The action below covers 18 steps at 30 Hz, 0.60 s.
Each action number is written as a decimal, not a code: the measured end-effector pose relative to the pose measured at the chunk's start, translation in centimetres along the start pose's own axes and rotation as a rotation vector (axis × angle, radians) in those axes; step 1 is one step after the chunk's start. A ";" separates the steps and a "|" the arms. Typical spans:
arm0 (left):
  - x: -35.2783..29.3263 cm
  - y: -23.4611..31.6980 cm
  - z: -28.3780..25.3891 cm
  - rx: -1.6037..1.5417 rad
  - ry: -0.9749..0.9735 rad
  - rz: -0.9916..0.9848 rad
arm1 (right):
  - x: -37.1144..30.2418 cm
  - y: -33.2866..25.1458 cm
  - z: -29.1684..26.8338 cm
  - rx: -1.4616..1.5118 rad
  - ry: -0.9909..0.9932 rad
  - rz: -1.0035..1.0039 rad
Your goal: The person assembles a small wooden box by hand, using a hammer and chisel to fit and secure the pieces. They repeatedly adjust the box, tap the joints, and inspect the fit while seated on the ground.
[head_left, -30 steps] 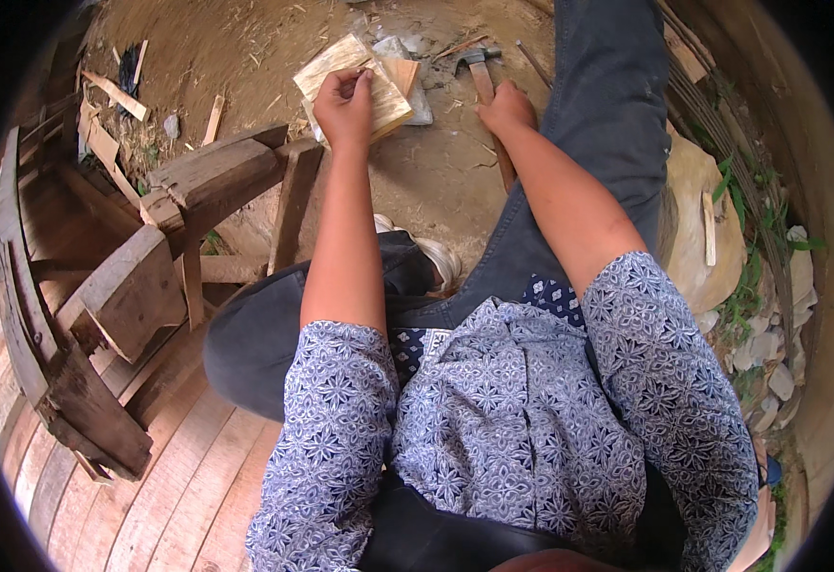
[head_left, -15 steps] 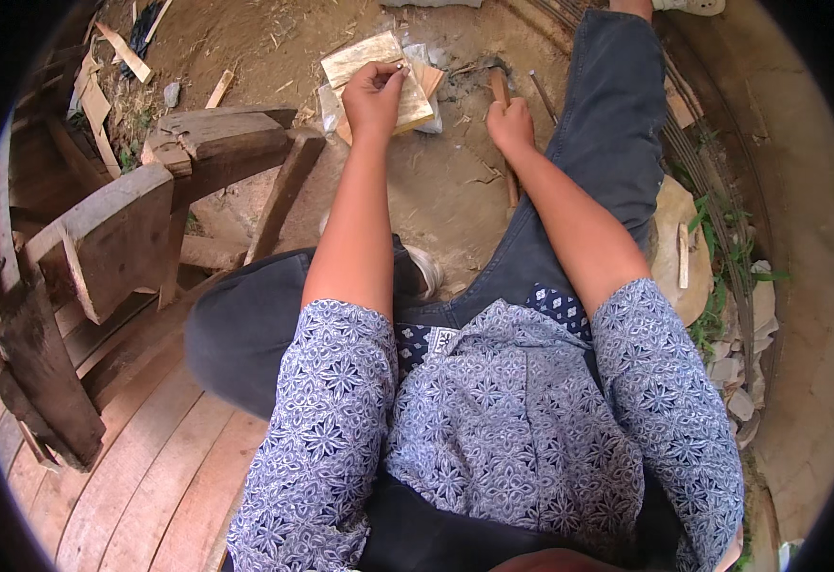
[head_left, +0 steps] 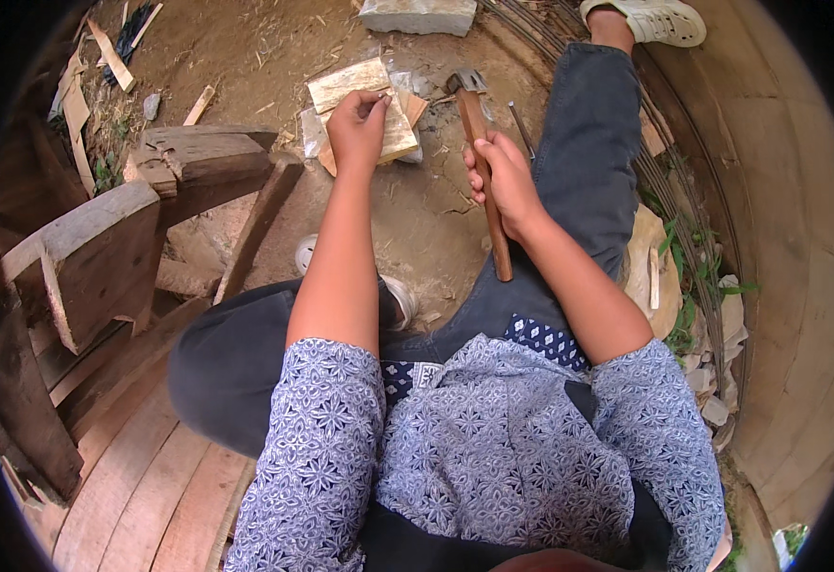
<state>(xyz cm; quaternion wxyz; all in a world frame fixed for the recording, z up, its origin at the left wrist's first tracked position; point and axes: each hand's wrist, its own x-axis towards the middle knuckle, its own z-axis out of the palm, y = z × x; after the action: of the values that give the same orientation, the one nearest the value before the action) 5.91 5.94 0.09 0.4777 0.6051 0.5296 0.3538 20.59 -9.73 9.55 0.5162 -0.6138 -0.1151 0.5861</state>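
My left hand rests over a pale, rough-faced wooden block, thumb and forefinger pinched on what looks like a small nail, mostly hidden by the fingertips. Beneath the block lie a reddish-brown wood piece and some clear plastic, on the dirt. To the right, my right hand is wrapped round the wooden handle of a claw hammer. The hammer's metal head points away from me, apart from the block, and the handle's end hangs above my right trouser leg.
A weathered wooden frame stands close on the left, above wooden planks. A thin metal rod lies beside my right leg. Long bars run along the right, near stones. A grey slab lies at the far side.
My right hand has lifted the hammer, so its head and whole handle now show. The left hand keeps its pinch over the block. The whole view has shifted slightly.
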 end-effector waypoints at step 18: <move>-0.2 0.4 -0.4 0.066 -0.033 0.049 | 0.7 0.4 -0.5 0.143 0.078 0.062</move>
<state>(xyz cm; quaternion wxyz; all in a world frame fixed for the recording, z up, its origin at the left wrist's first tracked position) 5.63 5.81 0.65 0.4575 0.6391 0.5179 0.3377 21.03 -9.64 8.74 0.5444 -0.6011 -0.0337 0.5840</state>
